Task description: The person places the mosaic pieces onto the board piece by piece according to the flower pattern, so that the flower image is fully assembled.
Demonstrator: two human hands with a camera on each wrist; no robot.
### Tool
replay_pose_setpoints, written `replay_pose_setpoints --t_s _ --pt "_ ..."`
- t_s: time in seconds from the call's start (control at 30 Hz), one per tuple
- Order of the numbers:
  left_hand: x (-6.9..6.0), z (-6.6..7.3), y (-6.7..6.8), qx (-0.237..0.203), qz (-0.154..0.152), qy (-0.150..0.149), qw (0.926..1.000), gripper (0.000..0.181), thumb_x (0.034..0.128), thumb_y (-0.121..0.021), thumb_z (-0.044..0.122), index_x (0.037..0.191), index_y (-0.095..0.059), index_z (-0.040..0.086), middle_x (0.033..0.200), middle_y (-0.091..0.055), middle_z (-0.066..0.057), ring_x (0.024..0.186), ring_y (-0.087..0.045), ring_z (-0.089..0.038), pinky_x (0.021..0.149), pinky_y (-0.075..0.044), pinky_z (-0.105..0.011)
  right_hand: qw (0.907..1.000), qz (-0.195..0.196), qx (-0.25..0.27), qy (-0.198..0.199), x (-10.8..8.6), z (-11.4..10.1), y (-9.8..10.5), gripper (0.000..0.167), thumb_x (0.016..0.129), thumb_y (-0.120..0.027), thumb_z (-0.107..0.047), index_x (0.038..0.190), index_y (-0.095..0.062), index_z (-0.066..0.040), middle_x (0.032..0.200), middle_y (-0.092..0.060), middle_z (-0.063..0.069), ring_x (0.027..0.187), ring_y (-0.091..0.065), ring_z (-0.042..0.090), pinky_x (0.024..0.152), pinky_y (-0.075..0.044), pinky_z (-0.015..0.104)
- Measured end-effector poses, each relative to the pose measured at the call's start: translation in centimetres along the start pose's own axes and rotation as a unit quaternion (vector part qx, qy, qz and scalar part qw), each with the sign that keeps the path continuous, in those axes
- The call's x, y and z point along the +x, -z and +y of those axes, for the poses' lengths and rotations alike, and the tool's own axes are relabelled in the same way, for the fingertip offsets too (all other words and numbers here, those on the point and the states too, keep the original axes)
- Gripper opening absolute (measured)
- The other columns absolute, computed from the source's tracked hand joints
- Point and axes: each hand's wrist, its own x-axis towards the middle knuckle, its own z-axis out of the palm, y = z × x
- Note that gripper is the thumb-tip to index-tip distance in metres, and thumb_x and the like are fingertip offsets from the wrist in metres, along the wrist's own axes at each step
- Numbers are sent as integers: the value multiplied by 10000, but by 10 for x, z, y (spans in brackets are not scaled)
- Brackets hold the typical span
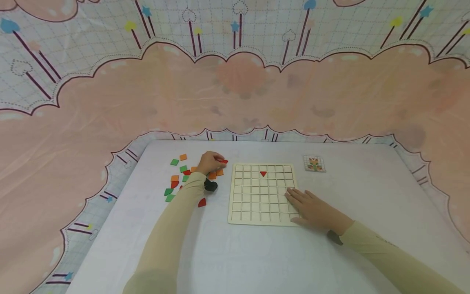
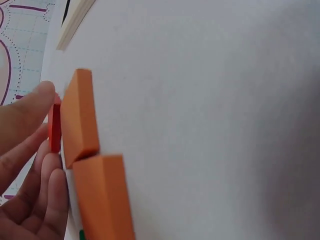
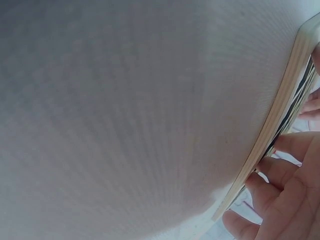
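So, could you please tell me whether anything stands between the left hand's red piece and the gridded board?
Nothing visible does: in the head view, only white tabletop separates the red piece from the board.

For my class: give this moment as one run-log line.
left hand: pinches red piece | right hand: rests on grid | red triangle: on grid | loose pieces: left of grid | card: right of grid

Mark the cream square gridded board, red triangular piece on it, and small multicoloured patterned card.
Cream board [image 1: 264,198], head view, bare middle cell.
Red triangular piece [image 1: 263,174], head view, centre.
Patterned card [image 1: 314,164], head view, printed middle.
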Motion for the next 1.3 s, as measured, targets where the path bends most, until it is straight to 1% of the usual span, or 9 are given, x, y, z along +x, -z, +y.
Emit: replay_pose_setpoints --t_s 0.1,0.23,0.4,0.53,0.63,0.83,1.0,1.23,1.3 --pt "-2 3 -1 -91 44 18 9999 308 789 -746 107 1075 -674 18 1071 -654 -152 803 -559 -184 654 -468 -209 10000 13 12 3 -1 0 0 716 935 -502 -458 1466 -285 -30 1533 -272 163 1414 -268 327 1116 -255 539" --pt "-3 3 0 -44 15 -108 9999 288 800 -721 57 1078 -669 6 1057 -650 -165 788 -558 -182 641 -475 -204 10000 -9 42 8 -1 0 0 720 936 -494 -464 1469 -277 -32 1539 -259 162 1420 -254 328 1119 -247 543" --pt "-2 0 3 110 -155 -256 9995 322 812 -681 8 1132 -660 29 1092 -627 -147 905 -536 -206 721 -479 -237 10000 -52 34 7 -1 1 -1 720 941 -484 -464 1473 -264 -32 1546 -242 159 1425 -239 327 1123 -239 541" --pt "-1 -2 4 164 -216 -193 9994 335 814 -680 21 1148 -658 43 1100 -613 -134 945 -526 -225 766 -477 -269 10000 -18 27 24 -1 2 -2 720 939 -487 -467 1470 -272 -31 1542 -252 160 1421 -250 329 1117 -248 543" --pt "0 -4 4 286 -201 -180 9992 311 819 -682 41 1130 -672 52 1082 -611 -127 929 -512 -223 759 -464 -268 10000 11 10 32 -1 2 -2 719 939 -489 -467 1469 -275 -32 1540 -258 159 1417 -257 330 1113 -253 545" --pt "1 -5 5 426 -223 -267 9985 270 823 -684 52 1093 -696 55 1043 -625 -130 873 -506 -220 694 -449 -245 10000 -24 25 -6 -1 2 -1 721 939 -489 -466 1475 -263 -40 1545 -247 152 1423 -249 320 1119 -242 544" --pt "1 -5 5 436 -266 -284 9983 271 830 -691 62 1101 -694 59 1062 -615 -130 871 -506 -217 671 -457 -224 10000 -46 40 -4 -1 1 1 716 939 -492 -460 1471 -272 -35 1541 -257 156 1419 -255 327 1117 -245 547" --pt "-3 -5 6 368 -206 -309 9986 282 833 -696 80 1114 -686 56 1070 -600 -150 742 -549 -190 622 -486 -212 10000 -46 47 -23 -1 1 1 717 937 -492 -471 1472 -277 -43 1540 -263 150 1417 -263 324 1115 -254 541" --pt "-4 -4 6 363 -223 -289 9987 278 837 -694 85 1115 -687 59 1086 -585 -150 731 -542 -184 615 -479 -208 10000 -70 52 -31 0 1 1 718 939 -487 -473 1473 -273 -43 1541 -258 151 1418 -258 325 1116 -252 542"
